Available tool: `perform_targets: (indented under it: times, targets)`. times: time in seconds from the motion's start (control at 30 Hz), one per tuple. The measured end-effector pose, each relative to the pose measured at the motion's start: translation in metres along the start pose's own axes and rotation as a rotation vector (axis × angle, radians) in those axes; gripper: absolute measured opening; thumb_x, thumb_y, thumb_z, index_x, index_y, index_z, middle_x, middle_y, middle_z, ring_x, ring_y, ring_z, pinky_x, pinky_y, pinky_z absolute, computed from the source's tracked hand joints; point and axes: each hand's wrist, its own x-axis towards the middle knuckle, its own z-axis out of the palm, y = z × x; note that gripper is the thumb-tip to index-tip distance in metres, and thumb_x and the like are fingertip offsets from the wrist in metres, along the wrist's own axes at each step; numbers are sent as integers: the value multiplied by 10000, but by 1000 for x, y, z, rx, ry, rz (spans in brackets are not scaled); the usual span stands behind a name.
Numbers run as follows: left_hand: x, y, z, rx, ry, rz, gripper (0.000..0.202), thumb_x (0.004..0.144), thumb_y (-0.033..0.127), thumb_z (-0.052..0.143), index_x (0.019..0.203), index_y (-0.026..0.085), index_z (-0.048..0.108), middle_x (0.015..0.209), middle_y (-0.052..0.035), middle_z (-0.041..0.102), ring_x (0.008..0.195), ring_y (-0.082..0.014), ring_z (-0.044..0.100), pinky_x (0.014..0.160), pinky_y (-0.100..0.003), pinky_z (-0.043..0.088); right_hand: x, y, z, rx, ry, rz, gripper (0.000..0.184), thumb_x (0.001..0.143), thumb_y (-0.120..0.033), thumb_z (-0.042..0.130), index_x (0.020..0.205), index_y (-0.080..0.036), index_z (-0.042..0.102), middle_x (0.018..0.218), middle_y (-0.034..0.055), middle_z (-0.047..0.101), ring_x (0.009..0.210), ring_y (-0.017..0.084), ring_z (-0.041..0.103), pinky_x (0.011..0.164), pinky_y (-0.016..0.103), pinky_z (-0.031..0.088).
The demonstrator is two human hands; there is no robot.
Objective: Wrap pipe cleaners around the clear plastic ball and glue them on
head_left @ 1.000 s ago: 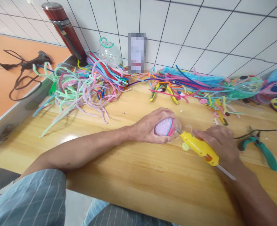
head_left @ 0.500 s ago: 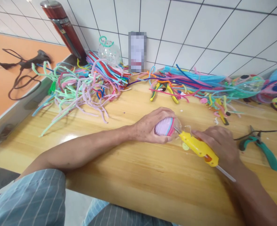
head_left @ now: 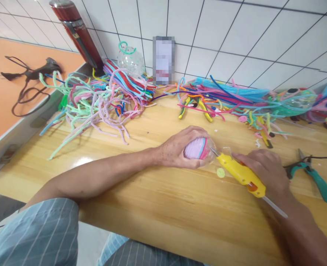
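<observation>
My left hand is wrapped round a clear plastic ball partly covered with lilac, blue and pink pipe cleaners; its right end is bare and see-through. In my right hand is a yellow hot glue gun, with a clear glue stick poking out of its back. The gun's metal nozzle points at the bare end of the ball, close to it; whether it touches I cannot tell. On the wood below the nozzle lies a small pale yellow disc.
Green-handled pliers lie right of my right hand. Yellow-handled pliers sit among pipe cleaners along the tiled wall. More pipe cleaners heap at left, near a red-brown flask, a clear ball and a phone.
The glue gun in my right hand has drawn slightly right and down, away from the pipe-cleaner edge of the ball. My left hand keeps its hold, almost still.
</observation>
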Motion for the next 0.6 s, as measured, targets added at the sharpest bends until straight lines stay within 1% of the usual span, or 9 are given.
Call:
perform_targets:
  times: [0.13,0.23,0.33,0.43,0.53,0.6]
  targets:
    - [0,-1,1,4,8,15,763,851,444,828,1495,236,476,1390,-183,653,1355,-341,636,1127,-566,573,1,-3,0,7,-1,-32,523,1104,-236,469,1626,-261,465,1023,81,733,947,269,645,888,430,453]
    - [0,-2,0,2,-4,3,782,839,467,839,1499,252,477,1402,-178,649,1363,-348,633,1130,-580,569,5,-5,1,7,21,-52,541,1107,-238,473,1647,-247,445,1000,76,729,926,266,645,870,423,456]
    - [-1,-1,0,10,-15,0,788,835,474,844,1497,255,477,1406,-181,647,1362,-353,636,1125,-585,573,9,-7,1,9,42,-62,514,1105,-234,465,1619,-237,482,975,69,731,890,260,651,842,417,458]
    - [-1,-1,0,18,-19,-1,793,835,480,848,1499,257,474,1412,-187,642,1371,-359,633,1127,-592,574,8,-6,1,17,22,-43,459,1093,-209,468,1542,-254,554,960,57,730,866,248,653,823,408,454]
    - [-1,0,1,23,-9,15,789,841,478,849,1495,236,480,1404,-203,641,1365,-358,633,1125,-584,579,5,-4,2,26,-21,-18,372,1099,-252,469,1441,-245,613,947,60,721,859,247,652,817,410,448]
    - [-1,0,1,17,-9,21,789,844,475,847,1499,233,480,1405,-202,642,1361,-358,634,1127,-583,578,3,-2,2,33,-40,-32,335,1112,-287,449,1390,-228,627,952,70,720,869,248,653,819,414,446]
